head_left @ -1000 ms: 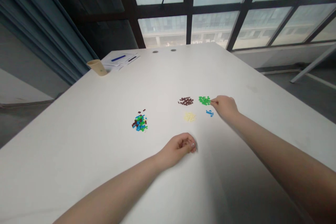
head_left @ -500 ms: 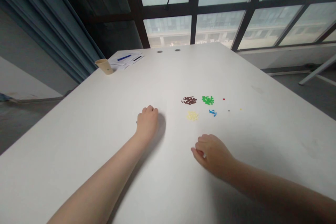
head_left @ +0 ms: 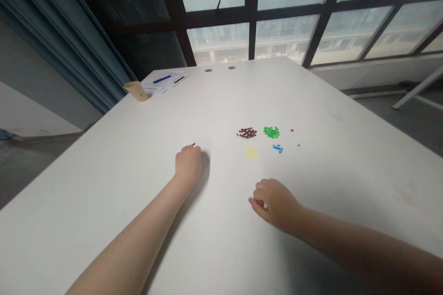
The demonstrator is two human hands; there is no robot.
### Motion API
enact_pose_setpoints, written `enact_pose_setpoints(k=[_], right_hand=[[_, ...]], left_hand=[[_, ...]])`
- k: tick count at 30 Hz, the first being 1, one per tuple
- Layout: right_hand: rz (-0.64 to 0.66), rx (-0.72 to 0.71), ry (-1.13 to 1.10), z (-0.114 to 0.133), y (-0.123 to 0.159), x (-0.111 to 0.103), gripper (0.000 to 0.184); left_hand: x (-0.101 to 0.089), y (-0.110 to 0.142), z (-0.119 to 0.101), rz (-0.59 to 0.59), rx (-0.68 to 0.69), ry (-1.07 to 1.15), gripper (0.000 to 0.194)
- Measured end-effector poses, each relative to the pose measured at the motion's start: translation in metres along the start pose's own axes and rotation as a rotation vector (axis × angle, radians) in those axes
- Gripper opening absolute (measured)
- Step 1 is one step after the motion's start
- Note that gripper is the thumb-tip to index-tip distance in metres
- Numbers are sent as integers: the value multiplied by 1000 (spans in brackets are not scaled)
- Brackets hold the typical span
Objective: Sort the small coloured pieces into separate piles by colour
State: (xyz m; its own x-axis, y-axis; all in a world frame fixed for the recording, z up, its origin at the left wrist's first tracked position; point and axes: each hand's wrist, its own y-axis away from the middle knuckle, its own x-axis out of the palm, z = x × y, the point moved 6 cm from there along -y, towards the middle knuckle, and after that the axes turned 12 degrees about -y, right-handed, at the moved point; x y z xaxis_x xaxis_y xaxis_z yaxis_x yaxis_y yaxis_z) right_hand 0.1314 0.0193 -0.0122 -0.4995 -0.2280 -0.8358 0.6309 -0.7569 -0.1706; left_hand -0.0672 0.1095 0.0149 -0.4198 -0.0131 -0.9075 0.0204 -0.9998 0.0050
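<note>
My left hand rests curled on the white table, and a tiny dark piece lies just beyond its fingertips. My right hand sits nearer me, fingers curled, touching nothing visible. Beyond both hands lie small sorted piles of tiny bricks: brown, green, cream and blue. Right of these lie single red, black and yellow bits. No mixed pile shows; my left hand covers its earlier spot.
A paper cup and papers with a blue pen stand at the table's far left corner. The table's edges drop to a grey floor on both sides. Large dark-framed windows rise behind it.
My left hand has moved forward over the mixed pile's spot, hiding it. My right hand has drawn back from the green pile toward me, uncovering the single bits.
</note>
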Motion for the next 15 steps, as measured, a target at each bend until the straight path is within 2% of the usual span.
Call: enact_pose_setpoints(k=[10, 15], right_hand=[[4, -18, 10, -1, 0, 1, 29], [3, -27, 13, -1, 0, -1, 28]], left_hand=[[0, 4, -4, 75, 10, 11, 37], [-2, 5, -2, 77, 6, 13, 37]])
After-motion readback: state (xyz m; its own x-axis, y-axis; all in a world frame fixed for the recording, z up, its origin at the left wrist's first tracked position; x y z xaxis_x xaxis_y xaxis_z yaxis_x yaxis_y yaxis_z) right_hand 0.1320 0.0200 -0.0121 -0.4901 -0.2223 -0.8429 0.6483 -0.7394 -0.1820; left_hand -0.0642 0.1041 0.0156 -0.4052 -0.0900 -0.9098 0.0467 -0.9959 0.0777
